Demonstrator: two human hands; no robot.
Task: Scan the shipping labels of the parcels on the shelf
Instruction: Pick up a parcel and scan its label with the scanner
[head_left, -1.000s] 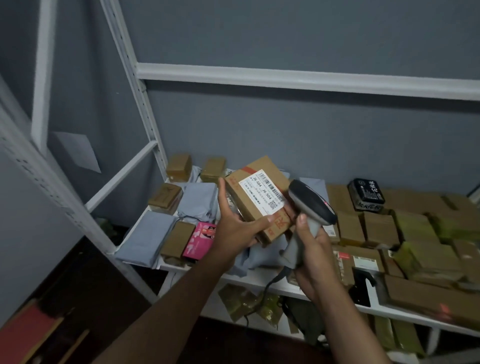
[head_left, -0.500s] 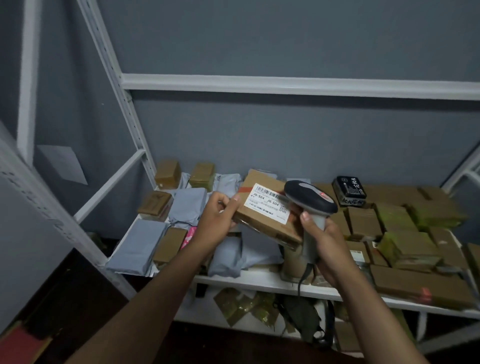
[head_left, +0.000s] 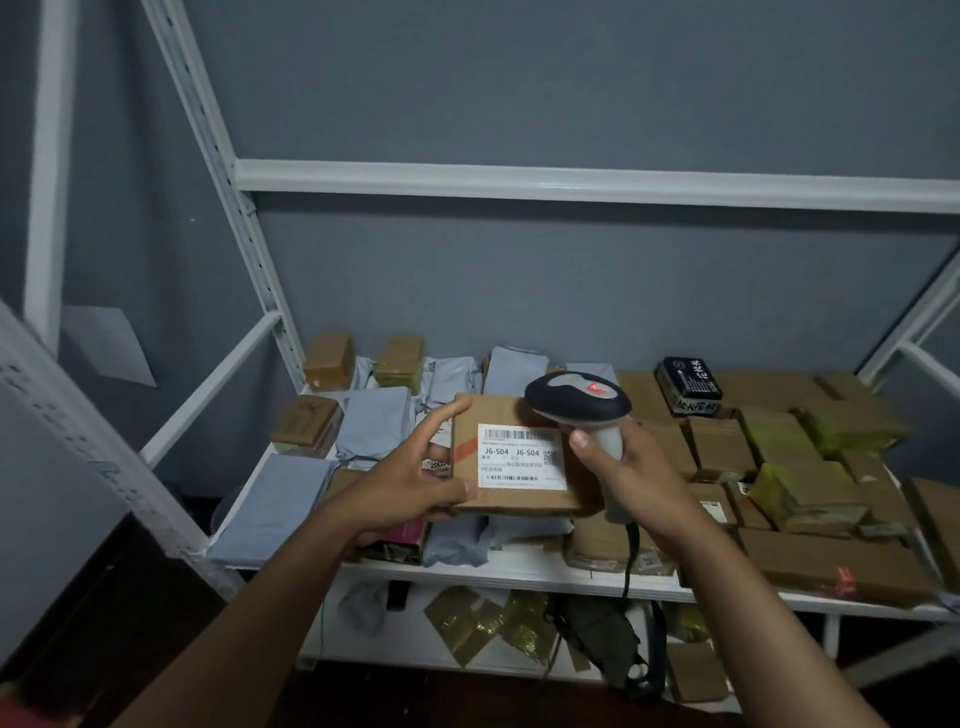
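My left hand (head_left: 410, 480) grips the left edge of a brown cardboard parcel (head_left: 511, 499), held flat just above the shelf. Its white shipping label (head_left: 521, 457), printed "J6-S04", faces up. My right hand (head_left: 631, 478) grips the grey handle of a barcode scanner (head_left: 577, 401). The scanner's dark head hangs over the parcel's upper right corner, above the label. Its cable drops down past the shelf edge.
The white shelf (head_left: 519, 571) is crowded with brown boxes (head_left: 719, 447), grey mailer bags (head_left: 376, 423), yellow-taped parcels (head_left: 802, 491) and a black box (head_left: 687, 383). A pink box (head_left: 402, 532) lies under my left wrist. More parcels and a dark bag (head_left: 605, 639) lie below.
The parcel has come down from a tilted, raised position to lie flat and low over the shelf, label up. The scanner head has moved over its right corner.
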